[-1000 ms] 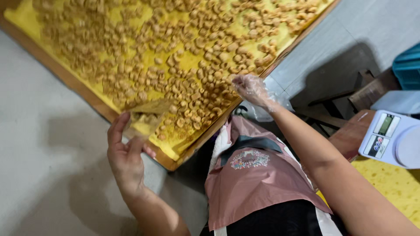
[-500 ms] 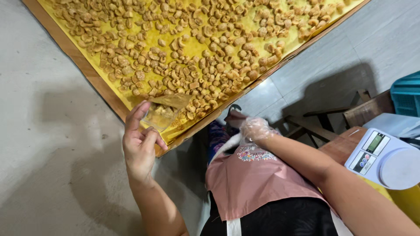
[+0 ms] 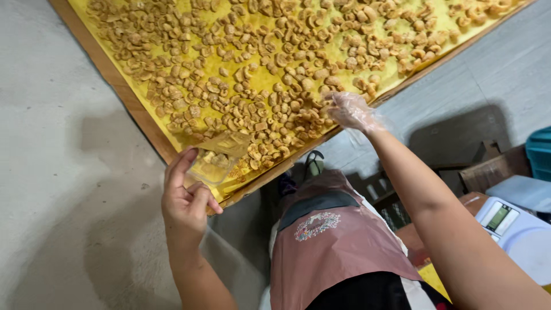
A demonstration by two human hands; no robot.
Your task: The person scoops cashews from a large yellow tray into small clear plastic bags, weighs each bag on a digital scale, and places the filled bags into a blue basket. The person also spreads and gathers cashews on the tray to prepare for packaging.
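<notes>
From the head camera I see the left hand [image 3: 185, 204] closed around a small clear plastic container [image 3: 213, 162], tilted at the near edge of the wooden tray [image 3: 123, 95], a few fried snack pieces [image 3: 270, 97] already inside it. The right hand [image 3: 349, 110], in a thin clear glove, curls over the pieces close to the tray's near edge, fingers gathering a small clump (how many it actually holds I cannot tell). The pieces cover the yellow paper lining [image 3: 344, 49] almost edge to edge. I judge them light, dry and brittle, best scooped in loose pinches; the container looks thin and flexible, best held by its rim and sides. A digital scale [image 3: 513, 227] sits at lower right.
</notes>
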